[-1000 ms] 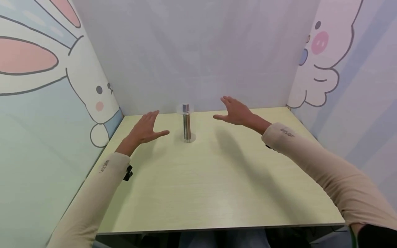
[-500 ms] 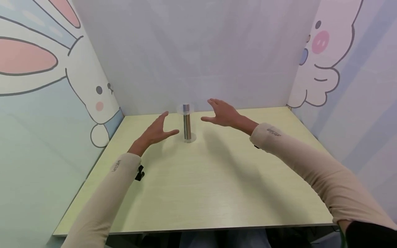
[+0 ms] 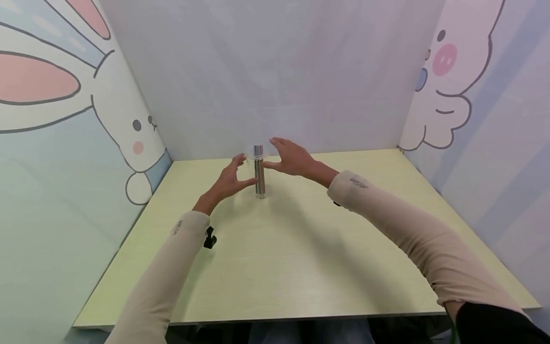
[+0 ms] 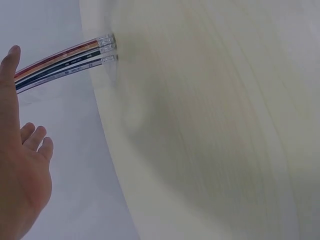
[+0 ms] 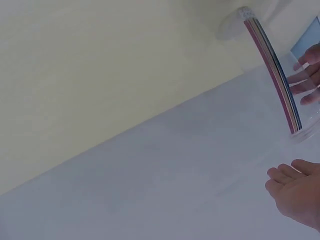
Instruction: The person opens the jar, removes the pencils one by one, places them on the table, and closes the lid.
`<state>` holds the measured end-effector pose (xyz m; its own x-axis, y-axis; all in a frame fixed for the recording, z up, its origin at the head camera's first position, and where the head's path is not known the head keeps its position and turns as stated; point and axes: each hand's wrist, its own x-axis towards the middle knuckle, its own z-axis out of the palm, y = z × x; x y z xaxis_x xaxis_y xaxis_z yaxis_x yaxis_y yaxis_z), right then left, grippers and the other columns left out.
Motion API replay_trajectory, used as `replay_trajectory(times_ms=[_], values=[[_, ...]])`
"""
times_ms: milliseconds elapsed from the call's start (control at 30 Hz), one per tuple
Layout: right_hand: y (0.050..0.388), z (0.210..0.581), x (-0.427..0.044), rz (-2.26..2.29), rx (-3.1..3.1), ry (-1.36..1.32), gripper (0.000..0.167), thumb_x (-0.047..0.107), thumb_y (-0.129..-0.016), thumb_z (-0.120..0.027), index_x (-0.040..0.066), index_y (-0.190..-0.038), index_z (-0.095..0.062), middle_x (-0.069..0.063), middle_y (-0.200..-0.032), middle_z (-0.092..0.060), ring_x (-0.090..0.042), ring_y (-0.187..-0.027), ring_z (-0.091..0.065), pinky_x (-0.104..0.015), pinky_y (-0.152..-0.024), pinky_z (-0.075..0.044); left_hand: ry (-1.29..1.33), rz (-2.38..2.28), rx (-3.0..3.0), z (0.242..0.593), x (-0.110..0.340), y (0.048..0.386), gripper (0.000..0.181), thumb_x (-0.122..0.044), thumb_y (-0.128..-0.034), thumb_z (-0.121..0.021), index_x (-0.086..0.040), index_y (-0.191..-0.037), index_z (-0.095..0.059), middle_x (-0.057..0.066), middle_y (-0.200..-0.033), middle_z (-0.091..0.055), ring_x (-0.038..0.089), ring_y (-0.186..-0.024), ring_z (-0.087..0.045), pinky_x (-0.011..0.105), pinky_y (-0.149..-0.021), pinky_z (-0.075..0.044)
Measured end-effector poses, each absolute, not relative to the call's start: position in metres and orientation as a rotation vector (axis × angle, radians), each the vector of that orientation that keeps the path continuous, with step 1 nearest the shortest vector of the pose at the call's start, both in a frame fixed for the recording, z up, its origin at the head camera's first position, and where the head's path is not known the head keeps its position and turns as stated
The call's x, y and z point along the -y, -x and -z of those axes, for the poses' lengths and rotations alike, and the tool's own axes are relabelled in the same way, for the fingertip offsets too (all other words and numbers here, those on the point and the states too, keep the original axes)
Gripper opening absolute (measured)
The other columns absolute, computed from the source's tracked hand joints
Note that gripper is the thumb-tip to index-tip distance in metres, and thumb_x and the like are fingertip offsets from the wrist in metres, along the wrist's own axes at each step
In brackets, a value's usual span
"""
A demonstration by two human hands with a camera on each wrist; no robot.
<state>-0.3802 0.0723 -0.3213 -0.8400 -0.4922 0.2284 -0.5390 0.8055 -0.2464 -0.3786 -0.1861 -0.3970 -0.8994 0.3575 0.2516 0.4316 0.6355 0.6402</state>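
Upright near the back edge of the table [image 3: 283, 267] stands a clear round container [image 3: 250, 166] with several slender coloured pencils [image 3: 259, 171] in it. My left hand [image 3: 227, 183] is at its left side, thumb crossing in front in the head view. On the right side, my right hand [image 3: 295, 158] has its thumb by the container and its fingers stretched out above. Both hands have fingers spread, not curled round it; whether they touch it I cannot tell. The right wrist view shows the pencils [image 5: 275, 72] in the clear wall, with left fingers [image 5: 311, 75] beyond.
A plain pale wall [image 3: 275, 76] rises right behind the container. Side walls carry a cartoon rabbit [image 3: 116, 110] on the left and a white cartoon figure [image 3: 455, 95] on the right. The table's front edge runs across the bottom.
Both hands have moved inward toward the container, the left one to the right and the right one to the left. The container and pencils have stayed in place.
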Motion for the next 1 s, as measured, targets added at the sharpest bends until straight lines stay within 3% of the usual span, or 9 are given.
replay_trajectory(times_ms=[367, 1000], values=[[0.386, 0.323, -0.057, -0.536, 2.854, -0.794, 0.09, 0.061, -0.098, -0.062, 0.009, -0.164, -0.029, -0.012, -0.168, -0.032, -0.029, -0.152, -0.034, -0.052, -0.118, -0.037, 0.686, 1.308, 2.623, 0.411, 0.171, 0.39, 0.103, -0.034, -0.0915, -0.083, -0.012, -0.165, -0.014, 0.013, -0.167, -0.03, 0.033, -0.15, -0.037, 0.048, -0.121, -0.034], [0.391, 0.329, -0.031, -0.604, 2.772, -0.828, 0.081, 0.056, -0.099, -0.066, 0.005, -0.157, -0.042, -0.013, -0.159, -0.043, -0.026, -0.135, -0.053, -0.044, -0.103, -0.052, 0.681, 1.449, 2.54, 0.413, 0.155, 0.396, 0.094, -0.03, -0.0918, -0.083, -0.016, -0.163, -0.023, 0.007, -0.163, -0.039, 0.03, -0.152, -0.036, 0.051, -0.117, -0.039]])
